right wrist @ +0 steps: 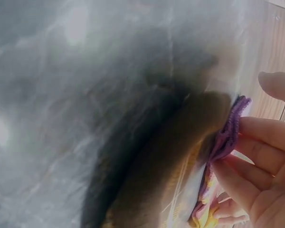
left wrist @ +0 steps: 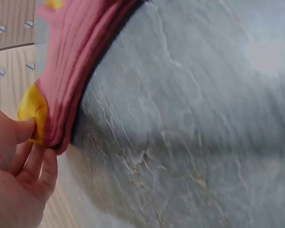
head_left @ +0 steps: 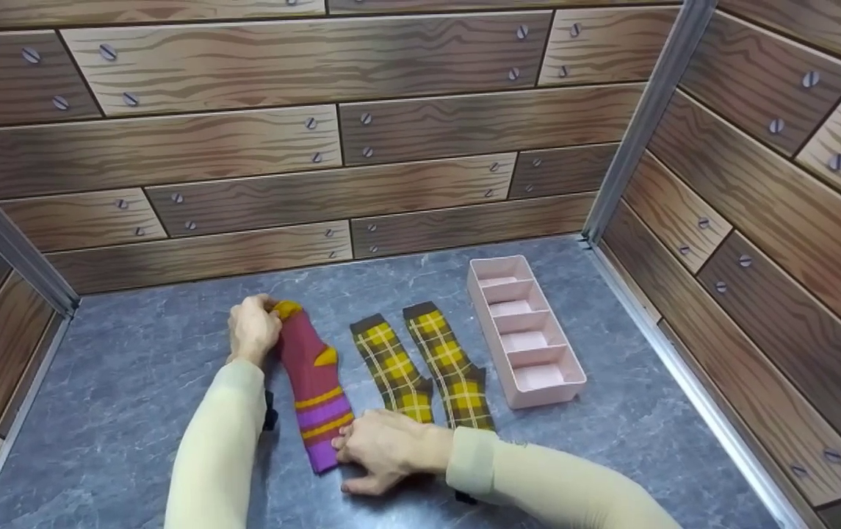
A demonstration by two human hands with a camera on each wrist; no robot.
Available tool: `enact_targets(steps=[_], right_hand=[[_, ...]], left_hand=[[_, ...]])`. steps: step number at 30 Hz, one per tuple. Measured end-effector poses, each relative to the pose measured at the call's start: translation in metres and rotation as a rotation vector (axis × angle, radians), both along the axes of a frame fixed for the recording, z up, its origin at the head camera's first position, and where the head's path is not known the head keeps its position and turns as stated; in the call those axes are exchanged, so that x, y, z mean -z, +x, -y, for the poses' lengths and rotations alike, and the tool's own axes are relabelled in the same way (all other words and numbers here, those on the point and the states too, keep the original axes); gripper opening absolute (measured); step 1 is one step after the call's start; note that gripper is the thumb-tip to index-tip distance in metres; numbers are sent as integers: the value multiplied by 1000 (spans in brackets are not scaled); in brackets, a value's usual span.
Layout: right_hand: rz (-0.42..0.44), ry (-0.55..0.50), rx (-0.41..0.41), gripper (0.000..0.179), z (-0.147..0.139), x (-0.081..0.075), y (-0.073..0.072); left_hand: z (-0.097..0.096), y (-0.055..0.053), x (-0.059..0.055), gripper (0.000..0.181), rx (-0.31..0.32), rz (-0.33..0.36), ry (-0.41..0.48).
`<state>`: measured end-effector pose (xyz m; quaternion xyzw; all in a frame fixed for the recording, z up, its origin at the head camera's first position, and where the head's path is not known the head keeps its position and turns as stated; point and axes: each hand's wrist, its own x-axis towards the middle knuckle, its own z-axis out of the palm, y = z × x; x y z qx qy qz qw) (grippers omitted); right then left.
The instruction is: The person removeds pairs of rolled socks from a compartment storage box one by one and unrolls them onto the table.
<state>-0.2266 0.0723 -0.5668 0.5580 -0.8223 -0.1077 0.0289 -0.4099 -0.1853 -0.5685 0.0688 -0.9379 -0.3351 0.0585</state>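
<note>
A rose-red sock (head_left: 310, 367) with yellow toe and heel and a purple striped cuff lies lengthwise on the grey surface. At its far end my left hand (head_left: 253, 327) pinches the yellow toe (left wrist: 34, 111) between thumb and fingers. My right hand (head_left: 388, 450) touches the edge of the purple cuff (right wrist: 228, 130) with its fingertips, the thumb held apart. Two yellow-and-brown plaid socks (head_left: 394, 360) lie side by side to the right. Their near ends are partly hidden behind my right hand and forearm.
Right of the plaid socks stands a pink divided box (head_left: 508, 389) with several compartments in a row. Wood-patterned walls (head_left: 244, 162) with metal corner strips (head_left: 640, 125) enclose the grey marbled surface (head_left: 141, 367) at the back and sides.
</note>
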Motion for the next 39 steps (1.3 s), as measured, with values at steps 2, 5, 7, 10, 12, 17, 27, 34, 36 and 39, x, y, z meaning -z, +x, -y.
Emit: enact_targets(steps=[2, 5, 7, 10, 12, 17, 27, 34, 36, 39], right_hand=[[4, -7, -9, 41, 0, 0, 3], [11, -23, -12, 40, 0, 1, 7], [19, -34, -15, 40, 0, 2, 8], [20, -50, -28, 38, 0, 2, 8], [11, -59, -42, 37, -1, 2, 7], [0, -82, -73, 35, -4, 2, 7], [48, -73, -55, 41, -10, 1, 4], [191, -143, -2, 54, -21, 4, 3], [209, -170, 29, 58, -26, 6, 3], [208, -155, 77, 66, -30, 7, 3]], left_hand=[[1, 0, 0, 33, -37, 7, -4], [0, 2, 3, 34, -46, -50, -84], [-4, 5, 4, 34, -7, -105, -168], [-15, 9, 8, 22, 90, -178, -274], [-22, 13, 10, 19, 156, -178, -308], [-25, 22, 21, 60, 258, -2, -363], [-3, 19, 32, 90, 335, 192, -304], [18, 43, 19, 69, 372, 80, -381], [22, 50, 17, 66, 394, 60, -421], [24, 56, 15, 64, 427, 76, -451]])
